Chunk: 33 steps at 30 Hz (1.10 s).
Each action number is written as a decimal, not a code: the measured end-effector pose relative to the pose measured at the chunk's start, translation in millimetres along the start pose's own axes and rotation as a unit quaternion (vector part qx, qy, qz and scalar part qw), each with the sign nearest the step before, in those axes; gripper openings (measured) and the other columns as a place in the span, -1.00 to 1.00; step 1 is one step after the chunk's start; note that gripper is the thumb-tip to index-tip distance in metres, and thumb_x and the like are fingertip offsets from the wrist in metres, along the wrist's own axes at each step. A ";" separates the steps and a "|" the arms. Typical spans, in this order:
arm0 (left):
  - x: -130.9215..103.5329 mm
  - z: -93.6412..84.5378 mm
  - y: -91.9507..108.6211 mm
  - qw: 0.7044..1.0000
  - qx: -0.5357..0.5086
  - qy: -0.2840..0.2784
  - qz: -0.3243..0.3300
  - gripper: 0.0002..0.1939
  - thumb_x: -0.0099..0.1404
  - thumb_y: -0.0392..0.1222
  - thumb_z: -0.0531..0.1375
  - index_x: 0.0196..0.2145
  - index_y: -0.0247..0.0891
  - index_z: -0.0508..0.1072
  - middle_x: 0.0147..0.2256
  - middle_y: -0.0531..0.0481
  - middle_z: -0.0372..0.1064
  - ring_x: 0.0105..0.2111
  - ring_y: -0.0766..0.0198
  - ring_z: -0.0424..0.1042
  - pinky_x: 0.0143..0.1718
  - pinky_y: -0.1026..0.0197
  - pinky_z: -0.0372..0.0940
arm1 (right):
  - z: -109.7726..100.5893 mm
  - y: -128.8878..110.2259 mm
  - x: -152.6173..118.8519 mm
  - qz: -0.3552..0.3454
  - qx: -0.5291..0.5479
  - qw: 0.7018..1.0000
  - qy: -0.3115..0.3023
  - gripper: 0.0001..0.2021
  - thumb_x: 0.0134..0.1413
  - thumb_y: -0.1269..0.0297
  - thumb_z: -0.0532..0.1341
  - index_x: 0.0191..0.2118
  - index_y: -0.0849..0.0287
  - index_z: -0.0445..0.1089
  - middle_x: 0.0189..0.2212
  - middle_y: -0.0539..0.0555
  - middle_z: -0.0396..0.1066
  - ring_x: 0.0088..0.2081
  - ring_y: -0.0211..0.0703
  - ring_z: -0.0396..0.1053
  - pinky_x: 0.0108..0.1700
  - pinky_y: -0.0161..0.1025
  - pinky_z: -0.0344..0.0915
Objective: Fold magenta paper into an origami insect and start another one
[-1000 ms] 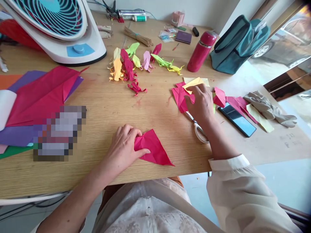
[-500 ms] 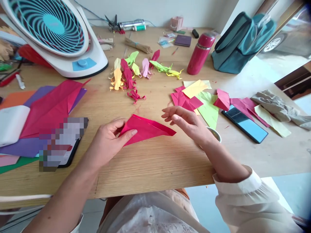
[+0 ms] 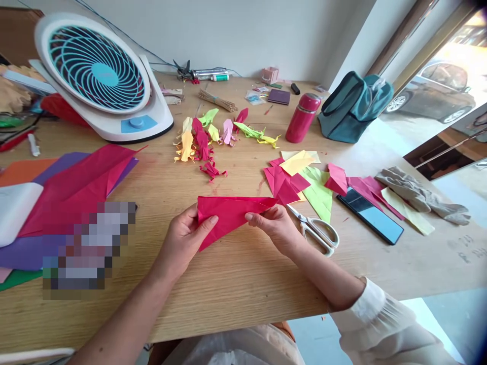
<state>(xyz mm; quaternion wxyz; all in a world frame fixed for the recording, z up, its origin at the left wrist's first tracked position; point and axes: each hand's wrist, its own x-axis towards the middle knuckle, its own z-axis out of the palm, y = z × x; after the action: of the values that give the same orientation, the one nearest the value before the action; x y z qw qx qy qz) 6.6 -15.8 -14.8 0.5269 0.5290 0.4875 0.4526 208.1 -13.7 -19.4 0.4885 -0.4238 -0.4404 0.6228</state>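
A folded red sheet of paper [image 3: 226,218], triangular in outline, is held above the wooden table between both hands. My left hand [image 3: 186,233] grips its left end, thumb across the front. At the right corner, my right hand [image 3: 276,228] pinches the paper with the thumb in front; its other fingers are partly hidden behind. White-handled scissors [image 3: 317,233] lie just right of my right hand. Beyond the sheet sits a small red folded paper figure [image 3: 213,171], with several more paper figures [image 3: 203,142] in a cluster behind it.
A fan [image 3: 106,76] stands at the back left, above coloured paper sheets [image 3: 76,187] and a blurred-out phone [image 3: 93,243]. To the right are paper scraps [image 3: 287,177], another phone [image 3: 371,215], a grey cloth [image 3: 422,195], a red flask [image 3: 303,117] and a teal bag [image 3: 352,109].
My right hand has come down and left and taken hold of the red paper's right corner. The paper has turned so its top edge is level. The scissors now show; the view has tilted up.
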 end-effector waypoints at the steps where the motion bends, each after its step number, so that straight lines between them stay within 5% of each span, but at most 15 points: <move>1: -0.3 -0.4 0.2 1.000 0.006 -0.011 -0.006 -0.62 0.17 0.05 0.36 -0.14 -0.22 0.54 -0.19 -0.04 0.58 -0.15 0.11 0.53 -0.04 0.09 0.42 | -0.4 0.4 0.6 0.000 0.009 1.000 0.006 -0.70 -0.23 0.00 0.49 -0.48 0.09 0.51 -0.53 -0.04 0.45 -0.36 -0.15 0.40 -0.17 -0.15 0.36; 9: -0.8 -3.2 -9.7 0.997 0.057 -0.035 -0.029 -0.65 0.15 0.11 0.36 -0.33 -0.26 0.57 -0.30 -0.05 0.59 -0.27 0.11 0.52 -0.19 0.16 0.41 | -6.7 2.8 2.8 0.003 0.047 0.997 0.055 -0.66 -0.19 0.04 0.50 -0.56 0.15 0.42 -0.62 -0.08 0.30 -0.51 -0.34 0.15 -0.38 -0.31 0.16; 19: -0.1 -3.5 -12.8 0.997 0.053 -0.051 -0.026 -0.66 0.15 0.08 0.36 -0.27 -0.25 0.59 -0.22 -0.05 0.61 -0.22 0.09 0.53 -0.13 0.14 0.40 | -4.0 -0.2 0.8 0.002 0.089 0.994 0.068 -0.70 -0.21 0.14 0.50 -0.51 0.13 0.39 -0.58 -0.11 0.24 -0.49 -0.33 0.09 -0.37 -0.29 0.10; 28: 1.2 -5.5 -9.4 0.996 -0.006 -0.034 -0.077 -0.60 0.07 0.09 0.42 -0.26 -0.27 0.58 -0.23 -0.07 0.61 -0.24 0.11 0.53 -0.15 0.16 0.39 | -14.7 -5.6 1.5 -0.057 0.082 0.990 0.103 -0.75 -0.07 0.14 0.45 -0.33 0.08 0.42 -0.46 -0.10 0.29 -0.45 -0.34 0.19 -0.34 -0.33 0.18; 33: 1.1 -3.0 -7.7 0.995 -0.021 -0.024 -0.096 -0.60 0.05 0.09 0.43 -0.29 -0.28 0.56 -0.27 -0.06 0.61 -0.27 0.13 0.53 -0.18 0.18 0.38 | -13.0 -8.1 -1.0 -0.055 0.030 0.997 0.052 -0.70 -0.06 0.06 0.44 -0.25 0.06 0.46 -0.42 -0.07 0.33 -0.42 -0.30 0.23 -0.34 -0.30 0.21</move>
<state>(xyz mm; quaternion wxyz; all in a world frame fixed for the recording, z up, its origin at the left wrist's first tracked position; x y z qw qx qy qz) 3.5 -14.5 -22.4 0.5905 0.4788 0.5138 0.3976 222.6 -11.9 -14.8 0.5565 -0.4162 -0.4183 0.5849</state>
